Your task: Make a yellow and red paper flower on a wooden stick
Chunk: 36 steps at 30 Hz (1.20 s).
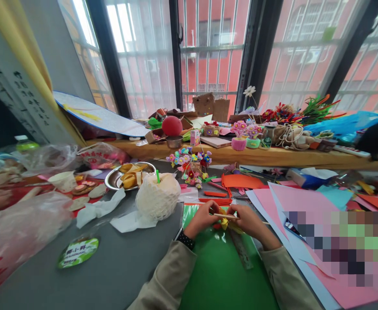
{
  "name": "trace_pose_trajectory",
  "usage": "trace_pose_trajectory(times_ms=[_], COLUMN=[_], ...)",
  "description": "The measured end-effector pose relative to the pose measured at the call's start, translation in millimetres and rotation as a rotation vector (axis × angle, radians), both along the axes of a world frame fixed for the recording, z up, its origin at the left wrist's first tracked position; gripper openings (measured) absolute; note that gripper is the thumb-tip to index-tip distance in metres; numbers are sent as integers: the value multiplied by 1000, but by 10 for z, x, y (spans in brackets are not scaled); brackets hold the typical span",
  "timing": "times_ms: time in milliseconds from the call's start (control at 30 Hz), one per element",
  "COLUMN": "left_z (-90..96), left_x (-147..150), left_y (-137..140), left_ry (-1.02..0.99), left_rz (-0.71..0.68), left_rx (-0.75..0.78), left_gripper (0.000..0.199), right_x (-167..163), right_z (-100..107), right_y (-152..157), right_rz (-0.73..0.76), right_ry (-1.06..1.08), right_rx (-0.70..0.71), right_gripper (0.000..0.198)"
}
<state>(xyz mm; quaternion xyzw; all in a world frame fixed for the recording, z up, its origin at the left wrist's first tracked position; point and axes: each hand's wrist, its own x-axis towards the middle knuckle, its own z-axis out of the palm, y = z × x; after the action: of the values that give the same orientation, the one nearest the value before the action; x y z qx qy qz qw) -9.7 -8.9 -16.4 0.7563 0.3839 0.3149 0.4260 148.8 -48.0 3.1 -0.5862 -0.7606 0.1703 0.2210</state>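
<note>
My left hand (204, 218) and my right hand (247, 220) meet above a green sheet or mat (221, 275). Between them lies a thin pale wooden stick (225, 216), pinched in the fingers of both. A small crumpled yellow piece (224, 224), perhaps paper, hangs just below the stick by my right fingers; whether it is fixed to the stick I cannot tell. Under my right hand a ruler (241, 252) rests slantwise on the green surface. Orange-red paper (243, 181) lies just beyond my hands.
Pink and light blue sheets (297, 202) spread at the right, partly blurred out. On the left are a netted coconut (158, 196) with a green straw, a metal bowl (112, 178) of peels and a plastic bag (21, 237). Craft flowers (190, 163) stand ahead, before a cluttered wooden ledge (176, 153).
</note>
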Motion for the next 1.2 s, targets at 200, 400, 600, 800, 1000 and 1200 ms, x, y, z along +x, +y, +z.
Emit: trace_pose_trajectory(times_ms=[200, 400, 600, 800, 1000, 1200], left_z=[12, 78, 91, 85, 35, 72], left_x=[-5, 2, 3, 10, 4, 24], left_y=[4, -30, -39, -44, -29, 9], left_ry=[-40, -90, -102, -69, -84, -449], left_rz=[-30, -43, -36, -24, -3, -40], left_rx=[23, -8, -26, 3, 16, -222], left_gripper=[14, 14, 16, 14, 12, 34], right_x=[19, 29, 15, -23, -61, -47], right_z=[-2, -17, 15, -7, -69, 38], right_y=[-6, 19, 5, 6, 30, -15], right_rz=[36, 18, 23, 0, -15, -152], right_ry=[55, 93, 116, 58, 49, 261], right_rx=[30, 53, 52, 66, 106, 253], right_gripper=[14, 20, 22, 19, 11, 10])
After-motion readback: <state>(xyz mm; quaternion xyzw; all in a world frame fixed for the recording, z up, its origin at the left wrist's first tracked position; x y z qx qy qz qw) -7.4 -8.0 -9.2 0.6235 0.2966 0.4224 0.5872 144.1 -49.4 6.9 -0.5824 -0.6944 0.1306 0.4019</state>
